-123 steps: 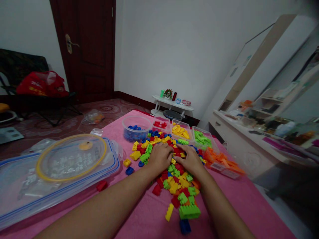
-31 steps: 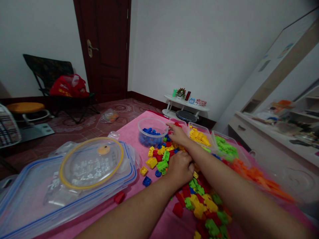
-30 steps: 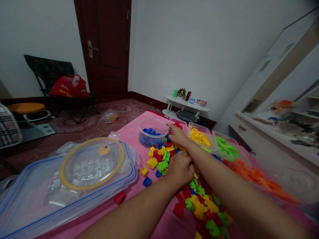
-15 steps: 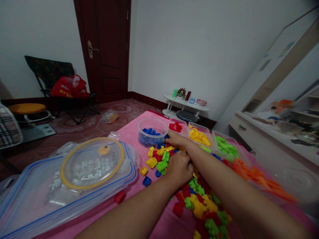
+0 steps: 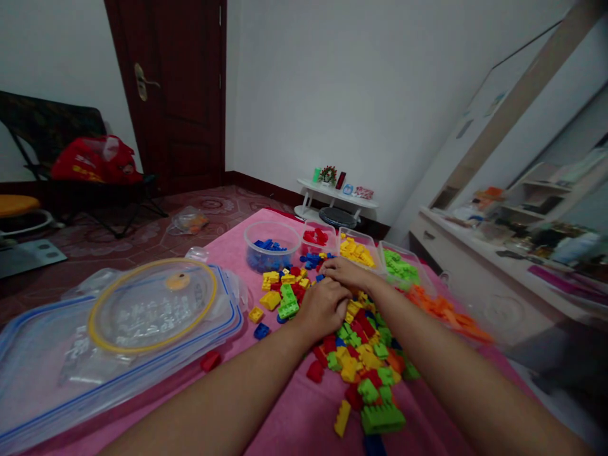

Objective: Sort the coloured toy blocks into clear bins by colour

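Loose toy building bricks in red, yellow, green and blue lie heaped on the pink cloth. Over the middle of the heap is my left hand, its fingers curled in and whatever they hold hidden. Just beyond it my right hand reaches down with bent fingers close together, beside some blue bricks; what is in its fingertips cannot be made out. The two hands almost touch. A round clear tub holding blue bricks stands to the left of my right hand.
Behind the heap stand clear boxes of red bricks, yellow bricks and green bricks. Orange pieces lie at the right. Large blue-edged lids and a yellow-rimmed round lid cover the cloth's left side.
The view has turned slightly right, so things appear shifted left. My right hand has drawn back from the blue tub toward my left hand, uncovering blue bricks beside the tub.
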Available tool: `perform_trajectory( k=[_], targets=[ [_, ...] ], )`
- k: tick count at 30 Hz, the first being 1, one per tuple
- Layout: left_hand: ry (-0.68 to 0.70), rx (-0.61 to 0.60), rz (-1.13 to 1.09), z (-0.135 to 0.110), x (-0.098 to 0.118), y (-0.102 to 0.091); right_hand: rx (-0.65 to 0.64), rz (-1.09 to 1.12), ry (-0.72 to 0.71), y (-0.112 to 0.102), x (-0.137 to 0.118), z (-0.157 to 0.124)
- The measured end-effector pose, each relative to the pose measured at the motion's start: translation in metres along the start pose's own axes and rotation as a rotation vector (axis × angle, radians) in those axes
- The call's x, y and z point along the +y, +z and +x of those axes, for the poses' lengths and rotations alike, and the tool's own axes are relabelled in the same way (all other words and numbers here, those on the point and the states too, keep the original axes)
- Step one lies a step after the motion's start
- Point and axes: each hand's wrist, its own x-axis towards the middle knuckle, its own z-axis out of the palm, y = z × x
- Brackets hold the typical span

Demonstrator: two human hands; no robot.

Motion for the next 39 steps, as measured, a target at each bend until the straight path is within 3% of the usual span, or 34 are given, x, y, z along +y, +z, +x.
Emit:
perform_trajectory(
  k=[7,12,18,21,25,28,33,35,39],
  targets=[
    [-0.032,0.05,-0.008,-0.002,0.0,-0.001,0.234,0.03,0.076,0.006,0.009,-0.07],
    [-0.125,0.09,-0.019,-0.001,-0.003,0.002,0.365,0.001,0.153,0.012,0.004,-0.102],
    [-0.155,0.054,0.013,-0.001,-0.001,0.001,0.52,-0.108,0.289,-0.009,-0.008,-0.128],
    [-0.16,0.017,0.026,-0.001,0.002,-0.001,0.42,-0.102,0.28,-0.014,-0.017,-0.136],
    [-0.149,-0.058,0.069,0.0,0.005,-0.002,0.23,-0.14,0.269,0.002,-0.028,-0.133],
    [-0.146,-0.084,0.092,0.001,0.006,-0.003,0.245,-0.16,0.262,0.006,-0.029,-0.13],
    [-0.138,-0.103,0.11,0.001,0.005,-0.003,0.335,-0.198,0.354,-0.022,-0.013,-0.146],
    [-0.138,-0.113,0.121,0.002,0.005,-0.003,0.297,-0.242,0.419,-0.027,-0.004,-0.153],
    [-0.134,-0.124,0.127,0.002,0.004,-0.004,0.197,-0.262,0.506,-0.015,0.007,-0.153]
  ],
)
